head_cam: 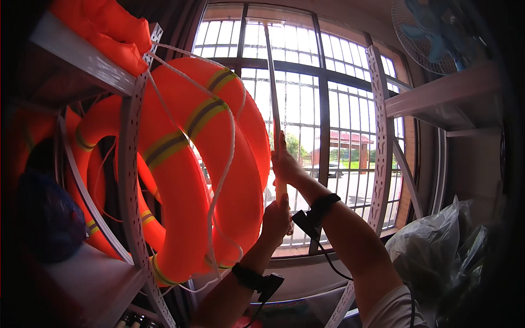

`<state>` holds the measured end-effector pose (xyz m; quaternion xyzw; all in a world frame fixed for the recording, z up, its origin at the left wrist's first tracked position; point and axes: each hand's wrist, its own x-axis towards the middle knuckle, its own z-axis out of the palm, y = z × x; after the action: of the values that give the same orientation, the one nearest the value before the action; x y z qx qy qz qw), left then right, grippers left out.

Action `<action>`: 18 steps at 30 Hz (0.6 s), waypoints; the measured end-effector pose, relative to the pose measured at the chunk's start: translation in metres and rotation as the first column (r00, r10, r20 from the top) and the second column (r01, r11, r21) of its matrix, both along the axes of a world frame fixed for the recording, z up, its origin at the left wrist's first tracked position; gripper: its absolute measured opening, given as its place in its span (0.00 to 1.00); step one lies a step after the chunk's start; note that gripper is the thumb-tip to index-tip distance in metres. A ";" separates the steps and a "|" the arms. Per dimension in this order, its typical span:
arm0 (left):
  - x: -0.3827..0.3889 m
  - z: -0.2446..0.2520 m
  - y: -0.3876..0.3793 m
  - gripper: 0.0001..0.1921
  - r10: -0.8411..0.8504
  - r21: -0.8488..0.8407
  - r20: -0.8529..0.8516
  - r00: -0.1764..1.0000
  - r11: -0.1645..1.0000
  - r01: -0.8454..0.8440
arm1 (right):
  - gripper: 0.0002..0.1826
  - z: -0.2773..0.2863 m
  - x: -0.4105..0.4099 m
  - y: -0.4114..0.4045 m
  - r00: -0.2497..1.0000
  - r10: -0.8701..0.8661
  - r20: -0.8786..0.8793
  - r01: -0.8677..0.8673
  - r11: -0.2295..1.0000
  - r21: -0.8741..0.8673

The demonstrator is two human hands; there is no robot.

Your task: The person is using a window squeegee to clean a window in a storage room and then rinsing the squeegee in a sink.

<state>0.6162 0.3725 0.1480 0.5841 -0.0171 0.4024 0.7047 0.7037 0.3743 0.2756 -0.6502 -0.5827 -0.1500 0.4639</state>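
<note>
A long pole (272, 82) rises steeply before a barred window (287, 98). My left hand (277, 221) is closed around its lower end, and my right hand (287, 164) grips it a little higher up. At the pole's top a wide flat head (266, 21), seemingly a squeegee, lies at the upper window pane; whether it touches the glass cannot be told. Both wrists wear black straps with small devices and cables. Immediately left of my hands hang large orange life rings (242, 172) with reflective yellow-grey bands and white rope (229, 164).
Perforated metal shelf posts stand at left (133, 164) and right (379, 135). A blue-bladed fan (430, 37) is at the upper right, above a shelf beam (443, 92). Clear plastic bags (430, 242) lie lower right. Orange inflated items (110, 33) rest on the upper left shelf.
</note>
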 end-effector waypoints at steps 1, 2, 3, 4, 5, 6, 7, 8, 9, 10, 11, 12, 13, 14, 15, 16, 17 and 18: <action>0.000 -0.010 -0.004 0.23 -0.005 -0.004 -0.009 1.000 1.000 0.005 | 0.40 -0.013 0.004 0.001 1.000 -0.005 -0.009 0.005 1.000 -0.004; 0.000 -0.020 -0.008 0.24 0.022 0.006 -0.022 1.000 1.000 -0.022 | 0.39 -0.028 0.012 0.005 0.994 -0.042 0.097 0.033 0.996 0.088; -0.003 -0.029 -0.011 0.24 0.060 0.012 -0.035 0.998 0.998 -0.060 | 0.38 -0.037 0.006 0.003 0.977 -0.076 0.200 0.040 0.983 0.177; -0.008 -0.038 -0.015 0.24 0.058 0.015 -0.044 0.997 0.998 -0.057 | 0.38 -0.046 0.002 -0.004 0.996 0.013 0.084 -0.021 0.996 0.087; -0.013 -0.046 -0.024 0.23 0.117 0.015 -0.058 0.991 0.993 -0.116 | 0.38 -0.055 -0.002 -0.009 0.997 0.019 0.076 -0.025 0.996 0.081; -0.014 -0.058 -0.026 0.23 0.138 0.029 -0.065 0.988 0.990 -0.137 | 0.38 -0.067 -0.008 -0.014 0.996 0.020 0.083 -0.027 0.996 0.085; -0.011 -0.071 -0.027 0.23 0.154 0.044 -0.076 0.985 0.988 -0.151 | 0.38 -0.079 -0.008 -0.017 0.996 0.015 0.085 -0.023 0.996 0.089; -0.012 -0.083 -0.031 0.23 0.176 0.034 -0.100 0.979 0.984 -0.174 | 0.38 -0.092 -0.008 -0.020 0.996 0.014 0.087 -0.021 0.996 0.084; -0.014 -0.095 -0.033 0.23 0.148 0.022 -0.094 0.985 0.989 -0.147 | 0.38 -0.102 -0.016 -0.027 0.997 0.018 0.081 -0.024 0.996 0.081; -0.015 -0.106 -0.036 0.24 0.145 0.017 -0.123 0.982 0.989 -0.144 | 0.38 -0.109 -0.028 -0.039 0.999 0.030 -0.012 -0.029 0.999 0.025; -0.017 -0.117 -0.039 0.25 0.142 0.012 -0.152 0.978 0.990 -0.142 | 0.38 -0.117 -0.035 -0.048 0.994 0.036 -0.106 -0.040 0.999 -0.030; -0.020 -0.128 -0.044 0.25 0.177 0.054 -0.156 0.972 0.984 -0.170 | 0.39 -0.127 -0.038 -0.054 0.991 0.034 -0.131 -0.041 0.998 -0.051; -0.022 -0.139 -0.047 0.25 0.158 0.019 -0.169 0.973 0.987 -0.157 | 0.39 -0.139 -0.039 -0.056 0.990 0.040 -0.135 -0.047 0.998 -0.046; -0.024 -0.151 -0.049 0.25 0.178 0.020 -0.176 0.968 0.984 -0.177 | 0.39 -0.152 -0.039 -0.057 0.990 0.047 -0.135 -0.055 0.997 -0.056; -0.028 -0.163 -0.053 0.25 0.198 0.022 -0.179 0.964 0.980 -0.197 | 0.39 -0.163 -0.042 -0.058 0.990 0.054 -0.131 -0.063 0.996 -0.065; -0.029 -0.178 -0.056 0.25 0.199 0.031 -0.179 0.963 0.980 -0.197 | 0.40 -0.173 -0.046 -0.062 0.986 0.074 -0.148 -0.082 0.996 -0.048; -0.030 -0.193 -0.059 0.24 0.233 0.056 -0.173 0.957 0.972 -0.227 | 0.40 -0.187 -0.044 -0.062 0.986 0.076 -0.150 -0.082 0.996 -0.039; -0.030 -0.203 -0.063 0.23 0.262 0.085 -0.161 0.951 0.964 -0.251 | 0.39 -0.203 -0.039 -0.062 0.998 0.058 -0.039 -0.056 0.997 0.048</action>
<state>0.5867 0.3098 -0.0548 0.6358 0.1069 0.4381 0.6264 0.6650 0.3120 0.0729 -0.6253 -0.5878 -0.1373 0.4947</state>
